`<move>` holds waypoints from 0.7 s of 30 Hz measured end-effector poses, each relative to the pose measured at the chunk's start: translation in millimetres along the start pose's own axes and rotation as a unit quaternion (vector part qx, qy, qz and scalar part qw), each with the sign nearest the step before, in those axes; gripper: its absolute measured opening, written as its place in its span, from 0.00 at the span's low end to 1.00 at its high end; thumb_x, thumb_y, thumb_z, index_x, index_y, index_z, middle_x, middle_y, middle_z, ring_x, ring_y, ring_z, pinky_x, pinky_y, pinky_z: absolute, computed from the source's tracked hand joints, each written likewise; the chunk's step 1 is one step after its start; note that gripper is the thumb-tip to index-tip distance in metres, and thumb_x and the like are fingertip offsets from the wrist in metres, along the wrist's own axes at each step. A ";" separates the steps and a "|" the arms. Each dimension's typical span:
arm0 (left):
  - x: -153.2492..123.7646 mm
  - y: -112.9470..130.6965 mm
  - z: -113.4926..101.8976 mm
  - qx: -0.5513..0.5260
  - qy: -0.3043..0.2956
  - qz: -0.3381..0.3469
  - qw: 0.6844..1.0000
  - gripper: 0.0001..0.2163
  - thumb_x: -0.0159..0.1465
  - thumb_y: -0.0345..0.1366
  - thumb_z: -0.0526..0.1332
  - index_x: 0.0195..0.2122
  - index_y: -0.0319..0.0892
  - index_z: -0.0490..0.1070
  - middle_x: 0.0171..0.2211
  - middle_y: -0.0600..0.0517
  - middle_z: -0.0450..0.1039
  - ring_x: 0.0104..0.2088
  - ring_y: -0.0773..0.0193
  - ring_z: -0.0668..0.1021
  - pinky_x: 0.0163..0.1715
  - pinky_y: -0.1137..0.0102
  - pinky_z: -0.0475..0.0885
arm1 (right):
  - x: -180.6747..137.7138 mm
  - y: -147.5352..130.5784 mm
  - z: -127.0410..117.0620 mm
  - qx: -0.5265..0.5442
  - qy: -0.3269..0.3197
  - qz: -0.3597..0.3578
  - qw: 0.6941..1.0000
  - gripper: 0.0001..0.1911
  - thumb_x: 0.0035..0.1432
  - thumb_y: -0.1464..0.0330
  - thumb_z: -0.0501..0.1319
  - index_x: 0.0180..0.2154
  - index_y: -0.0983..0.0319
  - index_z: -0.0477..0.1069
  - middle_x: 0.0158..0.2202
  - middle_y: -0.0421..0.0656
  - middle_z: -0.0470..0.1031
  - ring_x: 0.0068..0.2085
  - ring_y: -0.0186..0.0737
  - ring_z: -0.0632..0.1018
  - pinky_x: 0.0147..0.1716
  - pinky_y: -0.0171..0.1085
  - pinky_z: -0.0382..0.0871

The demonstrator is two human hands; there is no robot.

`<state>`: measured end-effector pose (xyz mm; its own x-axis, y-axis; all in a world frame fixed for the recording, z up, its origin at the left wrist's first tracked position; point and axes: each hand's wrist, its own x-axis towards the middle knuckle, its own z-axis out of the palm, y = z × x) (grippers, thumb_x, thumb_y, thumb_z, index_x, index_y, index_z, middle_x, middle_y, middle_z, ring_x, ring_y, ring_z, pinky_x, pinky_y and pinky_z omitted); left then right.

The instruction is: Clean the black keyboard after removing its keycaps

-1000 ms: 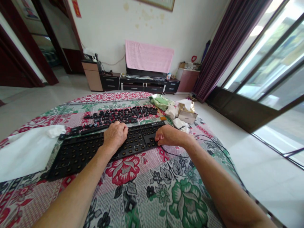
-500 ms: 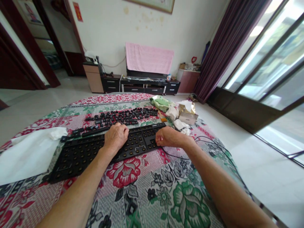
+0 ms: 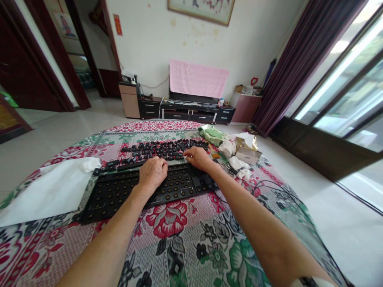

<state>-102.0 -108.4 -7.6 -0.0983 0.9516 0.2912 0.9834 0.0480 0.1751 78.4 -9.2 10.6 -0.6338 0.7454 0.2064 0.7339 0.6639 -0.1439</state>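
Note:
A black keyboard with most of its keycaps off lies at a slant on the flowered tablecloth, its bare key sockets showing. My left hand rests over its middle with fingers curled closed; what they may hold is hidden. Beyond the keyboard, loose black keycaps lie in a spread heap. My right hand reaches over the keyboard's back edge, its fingers pinched at the near right side of the heap. Whether a keycap is between the fingertips is too small to tell. A few dark keys appear seated at the keyboard's right end.
A white cloth lies left of the keyboard. On the right are a green packet, an opened box, crumpled tissues and a small brush. A black cable trails off the table's right side.
My right hand has moved from the keyboard's right end, away from me and leftward, to the keycap heap. My left hand stays on the keyboard. The view has shifted slightly.

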 end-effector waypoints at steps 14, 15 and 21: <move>-2.1 4.0 0.6 0.015 0.015 0.004 1.000 0.15 0.62 0.37 0.48 0.32 0.44 0.75 0.33 0.49 0.74 0.35 0.61 0.76 0.33 0.70 0.68 | 25.9 3.7 17.4 -0.029 -0.037 0.006 0.999 0.14 0.51 0.68 0.59 0.41 0.59 0.77 0.36 0.42 0.79 0.38 0.39 0.77 0.38 0.31 0.65; -1.9 3.8 0.7 0.014 0.015 0.005 1.000 0.15 0.62 0.37 0.48 0.32 0.44 0.75 0.32 0.50 0.74 0.35 0.61 0.76 0.32 0.70 0.68 | 25.6 4.1 17.5 -0.027 -0.035 0.007 0.999 0.14 0.51 0.68 0.59 0.40 0.60 0.77 0.36 0.42 0.78 0.37 0.39 0.77 0.38 0.31 0.65; -1.8 3.7 0.1 0.013 0.007 0.003 1.000 0.15 0.62 0.37 0.48 0.33 0.44 0.75 0.33 0.50 0.74 0.36 0.61 0.76 0.34 0.70 0.68 | 10.3 8.0 4.4 0.013 0.028 -0.011 0.999 0.11 0.52 0.68 0.60 0.38 0.63 0.77 0.36 0.46 0.77 0.37 0.39 0.75 0.38 0.32 0.64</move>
<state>-98.2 -109.9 -7.6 -0.0936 0.9478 0.3047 0.9876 0.0497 0.1488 76.7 4.1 7.4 -0.6345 0.7265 0.2638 0.7126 0.6820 -0.1645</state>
